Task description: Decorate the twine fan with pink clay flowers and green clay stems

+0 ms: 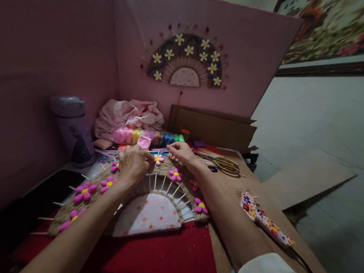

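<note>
The half-round fan [148,212] lies at the centre of the frame, its dotted panel toward the person, on a red cloth [166,255]. The left hand [134,164] bends over the twine band, fingertips beside or on the top pink flower [158,159], perhaps to steady the rim; its fingers are curled, and whether they grip anything cannot be told. The right hand [182,151] is beyond the rim, thumb and forefinger close to each other; whether something is pinched there is too small to tell.

Packs of coloured clay [125,136] and a crumpled cloth [131,116] crowd the space behind the hands, leaving little room there. Scissors [230,166] lie right of centre, a corded, flower-patterned tool [266,223] at lower right, seemingly kept within reach. A tumbler [74,131] stands at left.
</note>
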`<state>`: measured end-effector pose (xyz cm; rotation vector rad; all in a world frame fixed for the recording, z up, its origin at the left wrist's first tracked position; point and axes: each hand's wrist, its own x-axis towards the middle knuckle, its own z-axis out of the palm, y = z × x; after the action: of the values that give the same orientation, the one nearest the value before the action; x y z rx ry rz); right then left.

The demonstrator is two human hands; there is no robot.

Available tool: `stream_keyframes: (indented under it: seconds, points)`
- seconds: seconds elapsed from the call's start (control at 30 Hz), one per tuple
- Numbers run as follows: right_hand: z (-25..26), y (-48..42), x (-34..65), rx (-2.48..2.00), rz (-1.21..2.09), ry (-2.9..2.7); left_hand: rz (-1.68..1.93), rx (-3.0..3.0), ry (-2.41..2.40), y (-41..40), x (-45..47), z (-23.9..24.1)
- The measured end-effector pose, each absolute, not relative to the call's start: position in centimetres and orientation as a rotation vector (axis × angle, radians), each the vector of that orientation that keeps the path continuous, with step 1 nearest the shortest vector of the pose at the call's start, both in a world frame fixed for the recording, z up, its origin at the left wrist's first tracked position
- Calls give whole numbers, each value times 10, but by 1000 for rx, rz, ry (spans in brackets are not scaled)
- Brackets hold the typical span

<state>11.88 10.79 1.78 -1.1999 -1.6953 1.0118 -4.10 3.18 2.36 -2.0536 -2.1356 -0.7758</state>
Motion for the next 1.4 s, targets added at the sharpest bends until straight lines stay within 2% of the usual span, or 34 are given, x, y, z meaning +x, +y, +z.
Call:
stream_keyframes:
  seconds: [0.47, 1.4]
  points:
    - [11, 118, 118, -1296, 924, -1721, -554, -2104, -1935, 3, -47, 23]
    - [8, 119, 118, -1294, 861, -1797, -480, -2165, -1792, -4, -36, 25]
